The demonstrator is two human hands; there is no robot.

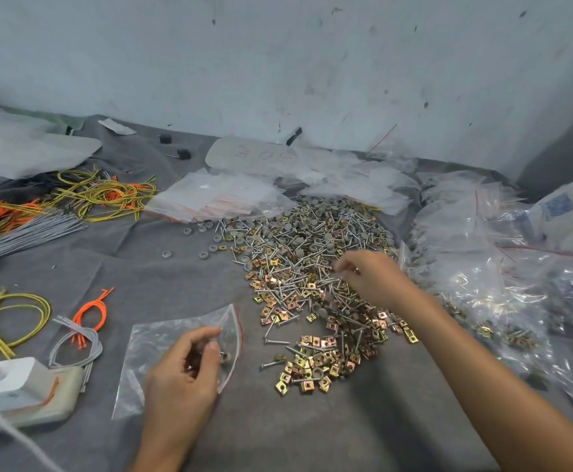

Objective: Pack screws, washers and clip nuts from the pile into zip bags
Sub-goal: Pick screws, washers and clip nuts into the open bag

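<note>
While the grip of the left hand pinches the zip bag by its mouth on the worktop, that of the right hand is bunched in the pile, holding what I cannot tell; better lift few pieces, bag mouth held wide

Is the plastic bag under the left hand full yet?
Nearly empty. The zip bag lies flat and see-through on the grey cloth; only a few pieces show in the left hand at its red-striped mouth.
</note>
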